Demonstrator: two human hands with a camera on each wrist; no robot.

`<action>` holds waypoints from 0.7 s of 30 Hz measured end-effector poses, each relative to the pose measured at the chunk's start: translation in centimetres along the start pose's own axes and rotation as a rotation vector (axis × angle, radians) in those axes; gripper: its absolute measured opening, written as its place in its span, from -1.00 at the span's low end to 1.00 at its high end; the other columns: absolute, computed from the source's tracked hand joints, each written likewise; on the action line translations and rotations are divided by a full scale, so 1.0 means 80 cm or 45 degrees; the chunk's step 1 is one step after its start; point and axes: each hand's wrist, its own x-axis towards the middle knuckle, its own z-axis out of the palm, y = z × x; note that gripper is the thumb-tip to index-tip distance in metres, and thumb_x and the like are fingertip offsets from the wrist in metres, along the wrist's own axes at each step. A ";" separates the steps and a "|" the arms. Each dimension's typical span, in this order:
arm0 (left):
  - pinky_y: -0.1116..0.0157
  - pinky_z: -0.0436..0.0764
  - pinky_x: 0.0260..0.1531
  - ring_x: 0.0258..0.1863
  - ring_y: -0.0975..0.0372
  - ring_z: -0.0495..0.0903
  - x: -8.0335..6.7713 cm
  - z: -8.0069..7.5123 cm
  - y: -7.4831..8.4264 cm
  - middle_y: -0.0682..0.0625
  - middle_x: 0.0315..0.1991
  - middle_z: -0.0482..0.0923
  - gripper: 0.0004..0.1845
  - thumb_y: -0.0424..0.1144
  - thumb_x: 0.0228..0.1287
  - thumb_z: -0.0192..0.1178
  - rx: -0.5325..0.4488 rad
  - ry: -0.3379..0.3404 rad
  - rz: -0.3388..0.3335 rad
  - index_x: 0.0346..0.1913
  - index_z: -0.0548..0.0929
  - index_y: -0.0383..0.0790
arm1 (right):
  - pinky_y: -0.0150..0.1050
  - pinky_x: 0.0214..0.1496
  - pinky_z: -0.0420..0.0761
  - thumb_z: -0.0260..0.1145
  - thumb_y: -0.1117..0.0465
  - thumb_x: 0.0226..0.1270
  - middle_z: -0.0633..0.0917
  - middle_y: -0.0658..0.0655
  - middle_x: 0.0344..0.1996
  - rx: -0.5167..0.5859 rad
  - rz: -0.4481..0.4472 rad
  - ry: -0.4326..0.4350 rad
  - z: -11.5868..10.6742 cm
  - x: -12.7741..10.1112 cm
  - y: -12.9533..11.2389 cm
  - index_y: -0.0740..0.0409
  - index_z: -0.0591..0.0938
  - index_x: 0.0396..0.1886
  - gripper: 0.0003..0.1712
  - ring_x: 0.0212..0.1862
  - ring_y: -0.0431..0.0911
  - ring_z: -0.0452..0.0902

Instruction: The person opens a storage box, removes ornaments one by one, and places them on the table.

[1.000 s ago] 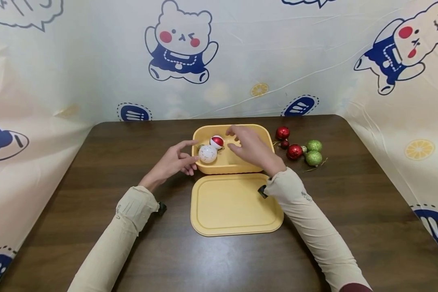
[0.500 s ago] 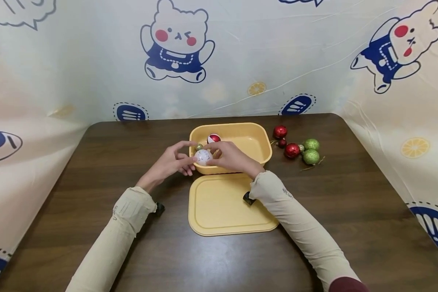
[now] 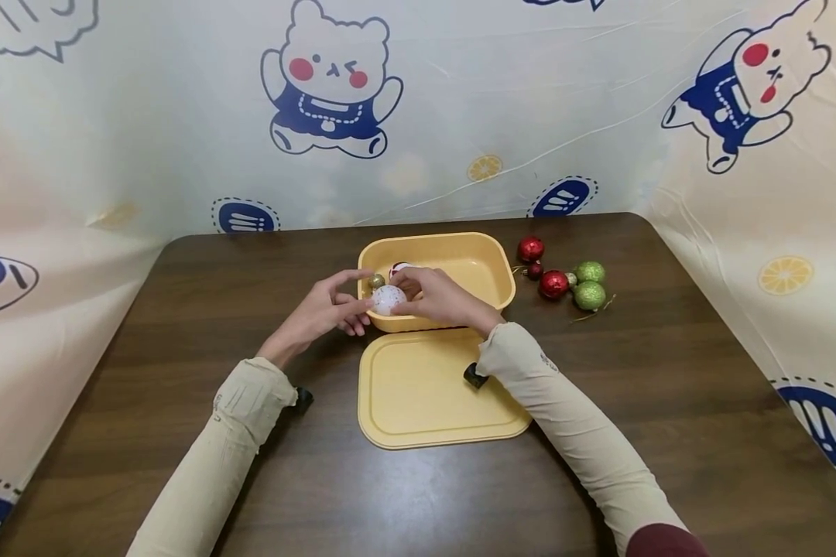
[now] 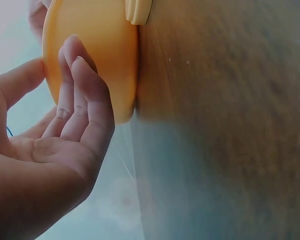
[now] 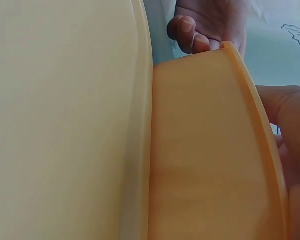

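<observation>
A yellow box (image 3: 486, 267) stands at the middle back of the table. Inside its left end, my right hand (image 3: 446, 296) pinches a white speckled Christmas bauble (image 3: 388, 300) between thumb and fingers. Behind that bauble are a small gold bauble (image 3: 376, 281) and a red-and-white bauble (image 3: 398, 268), the latter mostly covered by the right hand. My left hand (image 3: 323, 311) touches the box's left end, thumb and index finger spread along the rim. In the left wrist view the thumb meets the rim (image 4: 46, 75), while the other fingers bend loosely beside the outer wall.
The yellow lid (image 3: 435, 394) lies flat in front of the box, partly under the right forearm. To the box's right are red baubles (image 3: 553, 284) and green glittery baubles (image 3: 589, 295) on the dark wooden table (image 3: 669, 371). A printed cloth (image 3: 446, 100) hangs behind.
My right hand has moved left and down from over the box's middle to the white bauble and taken hold of it. The left hand has stayed at the box's left rim.
</observation>
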 end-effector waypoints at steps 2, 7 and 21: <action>0.13 0.73 -0.37 -0.47 0.02 0.68 0.001 0.000 0.000 -0.37 -0.32 0.65 -0.34 -0.15 0.41 0.25 0.002 0.000 0.001 0.48 0.27 -0.12 | -0.25 -0.01 0.62 0.49 0.14 0.24 0.73 0.06 -0.11 -0.005 -0.005 0.014 -0.001 0.000 0.001 0.15 0.61 0.05 -0.58 -0.09 -0.14 0.65; 0.11 0.74 -0.35 -0.48 0.04 0.68 0.002 0.001 -0.002 -0.37 -0.32 0.65 -0.34 -0.13 0.41 0.25 -0.009 0.000 0.005 0.49 0.27 -0.10 | -0.26 -0.07 0.61 0.49 0.15 0.24 0.74 0.04 -0.17 0.011 -0.014 0.050 -0.001 -0.002 0.003 0.14 0.63 0.04 -0.60 -0.14 -0.14 0.65; 0.09 0.74 -0.35 -0.49 0.06 0.69 0.001 0.003 -0.003 -0.42 -0.31 0.64 -0.34 -0.11 0.41 0.25 -0.016 0.006 0.011 0.49 0.28 -0.10 | -0.21 0.00 0.63 0.46 0.13 0.28 0.72 0.07 -0.08 -0.019 0.004 0.108 -0.022 -0.013 -0.007 0.15 0.61 0.14 -0.53 -0.02 -0.12 0.62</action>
